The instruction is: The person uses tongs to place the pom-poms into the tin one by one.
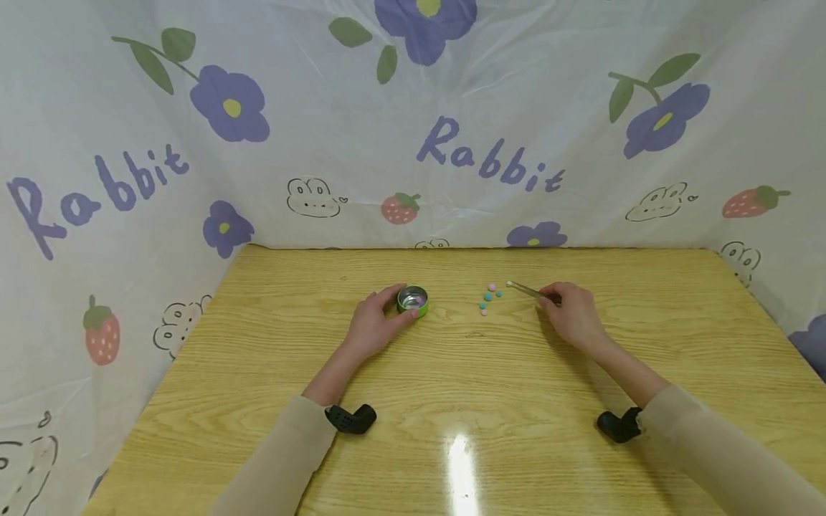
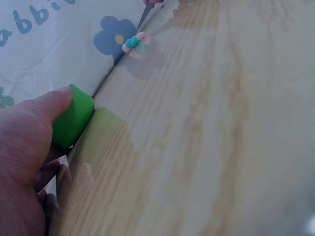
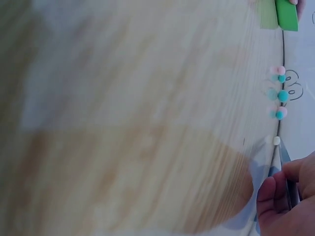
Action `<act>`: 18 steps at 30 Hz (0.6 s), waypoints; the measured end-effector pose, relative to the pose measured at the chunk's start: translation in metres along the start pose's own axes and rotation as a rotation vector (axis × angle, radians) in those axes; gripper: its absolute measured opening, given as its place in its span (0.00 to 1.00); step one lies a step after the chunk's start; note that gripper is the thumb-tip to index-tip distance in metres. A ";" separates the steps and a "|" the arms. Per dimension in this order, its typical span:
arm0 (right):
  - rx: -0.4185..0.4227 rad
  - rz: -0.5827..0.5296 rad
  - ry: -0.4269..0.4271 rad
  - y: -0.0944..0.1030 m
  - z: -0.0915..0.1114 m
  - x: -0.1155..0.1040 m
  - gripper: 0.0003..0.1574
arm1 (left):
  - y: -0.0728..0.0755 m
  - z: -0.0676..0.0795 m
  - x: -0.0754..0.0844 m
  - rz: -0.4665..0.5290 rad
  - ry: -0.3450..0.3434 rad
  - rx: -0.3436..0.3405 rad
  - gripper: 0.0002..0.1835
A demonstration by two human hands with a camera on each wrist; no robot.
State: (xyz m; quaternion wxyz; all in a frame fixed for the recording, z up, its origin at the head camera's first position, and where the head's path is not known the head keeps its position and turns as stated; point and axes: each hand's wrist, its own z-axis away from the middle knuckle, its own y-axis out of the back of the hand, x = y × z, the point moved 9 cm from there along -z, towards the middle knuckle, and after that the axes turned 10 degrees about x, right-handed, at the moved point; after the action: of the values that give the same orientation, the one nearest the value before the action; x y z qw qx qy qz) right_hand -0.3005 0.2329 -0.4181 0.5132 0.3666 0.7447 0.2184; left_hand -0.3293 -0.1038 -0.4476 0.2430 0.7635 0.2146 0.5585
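My left hand grips a small round green tin between thumb and fingers. The tin stands open at the top on the table, and something pinkish shows inside it. In the right wrist view my right hand holds metal tweezers. At the tweezers' tips is a small white ball; whether it is lifted off the table I cannot tell. Between the two hands lie several small balls: a larger teal ball, smaller teal ones, a pink ball and a smaller pink ball.
The wooden table ends at the back against a white curtain printed with flowers, strawberries and lettering. Black wrist cameras sit at both sleeve cuffs. A bright glare spot lies on the table's near part.
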 end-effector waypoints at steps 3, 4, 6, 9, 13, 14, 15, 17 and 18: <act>0.001 0.004 0.000 -0.001 0.001 0.000 0.12 | 0.001 -0.001 0.001 0.000 -0.006 0.004 0.34; 0.000 0.005 -0.001 -0.001 0.001 0.000 0.12 | 0.001 -0.001 0.001 -0.002 -0.009 0.004 0.34; -0.001 0.006 -0.004 -0.002 0.001 0.000 0.12 | 0.001 -0.001 0.001 -0.003 -0.010 0.006 0.34; -0.007 0.007 -0.011 -0.003 0.000 0.000 0.13 | 0.001 -0.001 0.001 -0.007 -0.003 0.005 0.34; -0.013 0.005 -0.023 -0.004 0.001 0.001 0.13 | 0.001 0.001 0.001 -0.003 0.003 0.006 0.34; -0.013 0.004 -0.025 -0.004 0.001 0.001 0.13 | 0.001 0.001 0.001 -0.002 0.004 0.007 0.34; -0.011 0.003 -0.025 -0.004 0.001 0.001 0.12 | 0.001 0.001 0.001 0.000 0.005 0.008 0.34; -0.004 0.004 -0.021 -0.004 0.001 0.000 0.12 | 0.002 0.002 0.001 -0.002 0.007 0.009 0.34; 0.000 0.006 -0.017 -0.004 0.001 0.000 0.11 | 0.001 0.002 0.001 -0.001 0.011 0.008 0.34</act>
State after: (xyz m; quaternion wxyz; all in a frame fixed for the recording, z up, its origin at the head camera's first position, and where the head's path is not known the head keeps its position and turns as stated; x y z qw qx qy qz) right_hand -0.3010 0.2304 -0.4210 0.5187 0.3705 0.7392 0.2171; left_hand -0.3273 -0.1048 -0.4465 0.2392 0.7614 0.2188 0.5615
